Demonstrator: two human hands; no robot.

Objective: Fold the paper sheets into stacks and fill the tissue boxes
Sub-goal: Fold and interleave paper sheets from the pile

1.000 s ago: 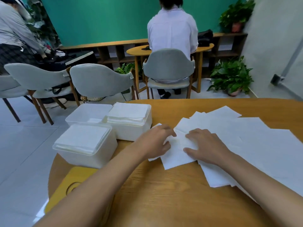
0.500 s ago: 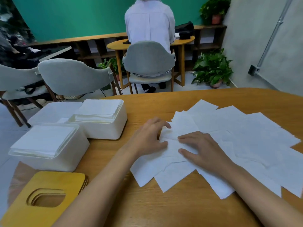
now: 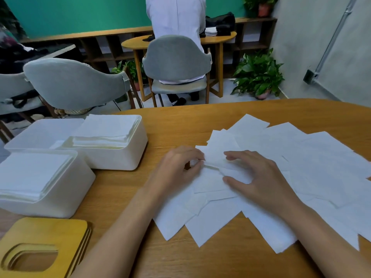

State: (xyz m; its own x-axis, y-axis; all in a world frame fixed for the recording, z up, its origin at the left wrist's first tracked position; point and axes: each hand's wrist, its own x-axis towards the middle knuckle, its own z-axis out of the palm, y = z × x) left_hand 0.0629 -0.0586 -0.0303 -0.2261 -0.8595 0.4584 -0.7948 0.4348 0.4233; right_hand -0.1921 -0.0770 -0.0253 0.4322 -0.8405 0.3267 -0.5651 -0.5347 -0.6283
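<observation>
Several white paper sheets (image 3: 301, 157) lie spread and overlapping across the round wooden table (image 3: 200, 121). My left hand (image 3: 178, 169) pinches the edge of one sheet (image 3: 212, 159) near the left of the spread, its fingers curled on the paper. My right hand (image 3: 259, 177) rests on the same sheet with fingers apart, pressing it down. At the left stand three white tissue boxes: a near one (image 3: 66, 197) and a far right one (image 3: 124, 157) both full of folded paper stacks, and a far left one (image 3: 30, 137) that looks nearly empty.
A stack of yellow wooden lids (image 3: 46, 247) with oval slots lies at the table's near left. Beyond the table are grey chairs (image 3: 76, 83), a seated person (image 3: 176, 17) at another table, potted plants (image 3: 259, 75) and a green wall.
The view has dropped and shifted right, so the boxes and lids sit further left. My left hand has curled from flat to a pinch on a sheet; my right hand has spread its fingers.
</observation>
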